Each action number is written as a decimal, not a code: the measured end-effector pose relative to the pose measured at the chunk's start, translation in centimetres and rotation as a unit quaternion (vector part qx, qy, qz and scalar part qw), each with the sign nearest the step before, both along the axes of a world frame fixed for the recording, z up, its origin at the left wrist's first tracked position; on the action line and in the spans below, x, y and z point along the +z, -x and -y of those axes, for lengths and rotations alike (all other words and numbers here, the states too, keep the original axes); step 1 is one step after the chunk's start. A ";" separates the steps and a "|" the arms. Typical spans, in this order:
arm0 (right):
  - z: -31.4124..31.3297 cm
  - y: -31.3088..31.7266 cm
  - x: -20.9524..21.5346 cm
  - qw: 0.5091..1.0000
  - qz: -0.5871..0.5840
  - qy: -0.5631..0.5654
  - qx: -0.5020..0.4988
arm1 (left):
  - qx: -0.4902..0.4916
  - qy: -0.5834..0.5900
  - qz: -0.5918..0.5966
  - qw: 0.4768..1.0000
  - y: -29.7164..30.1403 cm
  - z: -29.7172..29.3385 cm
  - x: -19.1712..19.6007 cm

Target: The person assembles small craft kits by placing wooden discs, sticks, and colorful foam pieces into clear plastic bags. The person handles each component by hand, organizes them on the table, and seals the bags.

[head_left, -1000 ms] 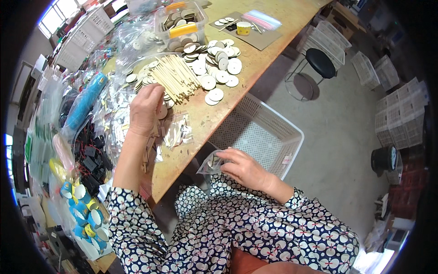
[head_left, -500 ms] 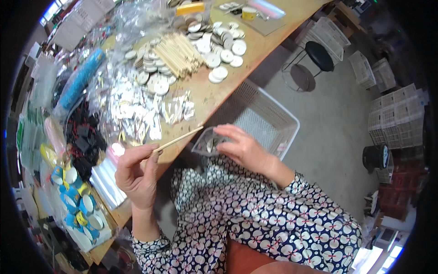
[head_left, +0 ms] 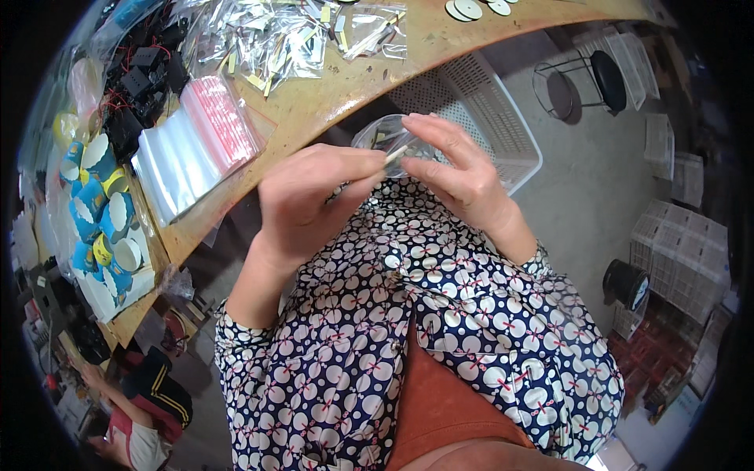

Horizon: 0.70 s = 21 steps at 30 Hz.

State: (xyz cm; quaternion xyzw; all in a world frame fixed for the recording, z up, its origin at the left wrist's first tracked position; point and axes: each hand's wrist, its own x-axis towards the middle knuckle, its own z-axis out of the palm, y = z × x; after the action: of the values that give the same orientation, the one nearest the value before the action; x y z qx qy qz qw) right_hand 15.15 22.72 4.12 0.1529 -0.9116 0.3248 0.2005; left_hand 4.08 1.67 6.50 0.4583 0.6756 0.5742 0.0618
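Between the thumb and fingers of my left hand is a thin wooden stick, pinched near one end. Its other end points into the mouth of a clear plastic bag. My right hand grips this bag by its right side, thumb and fingers closed on the plastic. Small items show dimly through the bag, but I cannot make out what they are. Both hands are close together above my lap, just off the table's edge.
On the wooden table lie a stack of clear bags, black boxes with red wires, filled packets and white discs. Blue-and-yellow paper rings sit left. A white basket, a stool and another person are nearby.
My left hand has brought the stick rightward from over the table edge to the bag's mouth. My right hand still holds the bag. The view has shifted, so most of the discs have left it.
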 end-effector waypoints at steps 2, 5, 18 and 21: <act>0.5 -0.1 -0.1 1.000 -0.002 0.005 0.002 | 0.009 0.030 -0.094 0.995 -0.2 -1.0 -0.5; 1.0 -0.2 -0.2 1.000 0.011 0.015 0.022 | 0.050 0.070 -0.186 0.979 -0.5 -2.5 -2.3; -3.1 -3.2 -0.5 0.990 0.119 0.014 -0.070 | -0.083 0.221 -0.090 0.968 3.5 -10.6 0.6; -3.8 -3.8 -0.4 0.983 0.152 0.020 -0.100 | -0.029 0.173 -0.132 0.976 6.1 -15.4 0.2</act>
State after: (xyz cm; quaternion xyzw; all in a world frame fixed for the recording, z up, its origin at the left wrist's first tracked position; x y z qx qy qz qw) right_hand 18.94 26.50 3.69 0.0058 -0.9354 0.3406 0.0943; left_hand -1.99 17.05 6.68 0.5322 0.7532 0.3808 0.0671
